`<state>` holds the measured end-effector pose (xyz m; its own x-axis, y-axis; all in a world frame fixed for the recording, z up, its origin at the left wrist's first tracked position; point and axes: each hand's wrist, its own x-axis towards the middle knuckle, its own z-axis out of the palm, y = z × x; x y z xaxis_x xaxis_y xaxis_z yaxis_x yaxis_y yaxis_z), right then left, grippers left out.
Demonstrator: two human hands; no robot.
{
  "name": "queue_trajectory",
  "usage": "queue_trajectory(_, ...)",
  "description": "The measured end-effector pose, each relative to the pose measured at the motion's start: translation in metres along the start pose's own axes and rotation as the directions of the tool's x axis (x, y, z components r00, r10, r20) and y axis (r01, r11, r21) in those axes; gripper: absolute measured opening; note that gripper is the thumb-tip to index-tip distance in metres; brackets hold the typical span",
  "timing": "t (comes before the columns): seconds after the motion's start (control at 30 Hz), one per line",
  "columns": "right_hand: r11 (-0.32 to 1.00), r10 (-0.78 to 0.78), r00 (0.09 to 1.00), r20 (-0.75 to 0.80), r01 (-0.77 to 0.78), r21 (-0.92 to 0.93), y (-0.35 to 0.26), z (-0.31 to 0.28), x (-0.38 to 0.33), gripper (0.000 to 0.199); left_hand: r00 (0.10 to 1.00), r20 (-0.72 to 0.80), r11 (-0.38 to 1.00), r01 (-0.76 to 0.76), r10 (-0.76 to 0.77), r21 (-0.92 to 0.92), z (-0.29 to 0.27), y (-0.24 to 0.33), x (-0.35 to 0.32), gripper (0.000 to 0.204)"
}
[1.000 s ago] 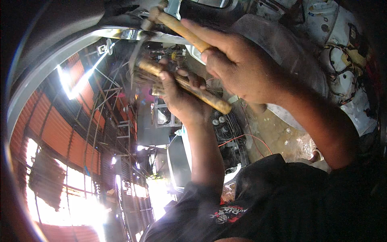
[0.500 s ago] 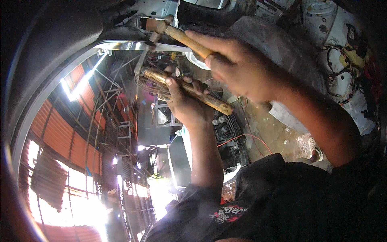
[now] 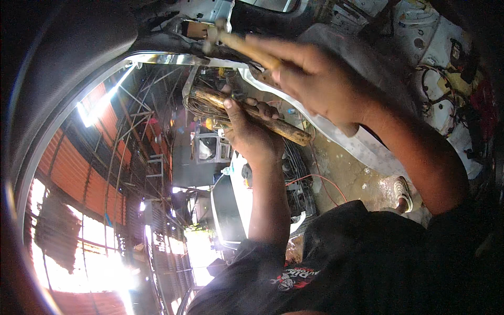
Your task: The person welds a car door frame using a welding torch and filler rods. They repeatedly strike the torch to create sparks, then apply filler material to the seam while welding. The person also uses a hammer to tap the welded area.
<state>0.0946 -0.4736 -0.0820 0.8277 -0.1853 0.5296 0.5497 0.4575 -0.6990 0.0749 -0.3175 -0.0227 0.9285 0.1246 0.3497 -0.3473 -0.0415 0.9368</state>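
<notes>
In my right hand (image 3: 320, 81) is a hammer (image 3: 249, 48) with a pale wooden handle. Its small metal head, smeared by motion, is near a rectangular gap (image 3: 197, 30) in the dark car body frame. Below it, my left hand (image 3: 252, 126) is wrapped round a worn wooden handle (image 3: 286, 130), my thumb lying along the top. Loops of thin wire (image 3: 202, 107) hang by this handle's far end, where a grey metal piece (image 3: 190, 86) rises toward the frame. How these parts join is hard to make out. The two hands are apart.
A curved door-opening frame (image 3: 39, 163) arches along the left. At the upper right is bare car bodywork (image 3: 420, 42) with loose wiring. Beyond the opening are a white car (image 3: 231, 210), an orange cable (image 3: 331, 191) on the floor and a shoe (image 3: 403, 191).
The hammer head has shifted a little to the right and blurred. My left hand and its wooden handle appear slightly farther right, and the view has shifted somewhat.
</notes>
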Motion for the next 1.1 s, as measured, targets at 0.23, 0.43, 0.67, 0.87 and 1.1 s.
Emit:
queue_trajectory(0.23,0.997,0.034,0.994,0.103,-0.041,0.062,-0.003,-0.006,0.001,0.054,0.999,-0.023,0.999,0.038,-0.037,0.016,0.003,0.0,-0.004,0.043)
queue_trajectory(0.43,0.995,-0.098,0.994,0.052,0.096,0.03,0.002,0.001,0.001,0.054,1.0,0.01,0.997,0.024,-0.025,0.068,-0.002,-0.002,-0.005,0.042)
queue_trajectory(0.67,0.997,0.078,0.994,0.074,-0.08,0.017,0.001,0.004,-0.008,0.056,1.0,0.011,0.999,0.018,-0.018,0.051,-0.002,-0.003,-0.003,0.041)
queue_trajectory(0.87,0.962,0.227,0.946,0.232,-0.255,0.099,-0.006,-0.005,-0.007,0.056,1.0,-0.021,0.998,0.023,-0.022,0.055,0.003,-0.011,-0.001,0.042)
queue_trajectory(1.1,0.982,0.124,0.99,0.06,-0.131,0.135,0.007,0.002,-0.01,0.056,0.999,0.05,0.999,0.017,-0.019,0.037,-0.007,-0.022,0.002,0.041)
